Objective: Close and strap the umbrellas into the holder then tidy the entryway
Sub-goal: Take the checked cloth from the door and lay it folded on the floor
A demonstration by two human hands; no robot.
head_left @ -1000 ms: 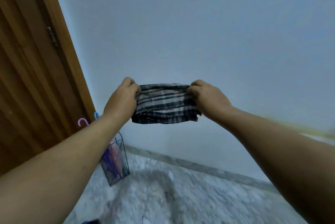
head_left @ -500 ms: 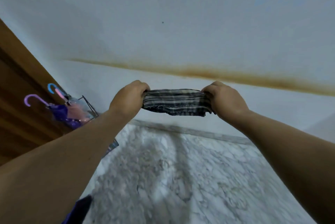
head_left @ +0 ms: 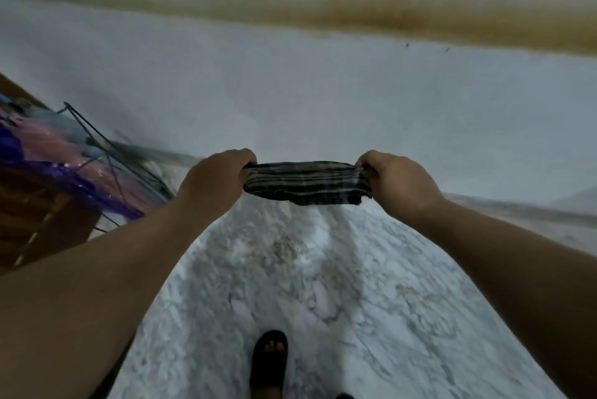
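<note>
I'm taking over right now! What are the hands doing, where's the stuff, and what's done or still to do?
Left hand: grips the left end of the plaid cloth.
Right hand: grips the right end; the cloth is stretched between them in the air, above the marble floor.
Umbrellas: purple and pink, closed, inside the wire holder at far left by the wooden door. Straps too blurred to judge.
Done: umbrellas are in the holder.
Left: the tidying, probably putting this cloth to use or away.

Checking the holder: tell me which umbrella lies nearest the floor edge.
The purple umbrella; it is lowest in the wire holder, below the pink umbrella.
</note>
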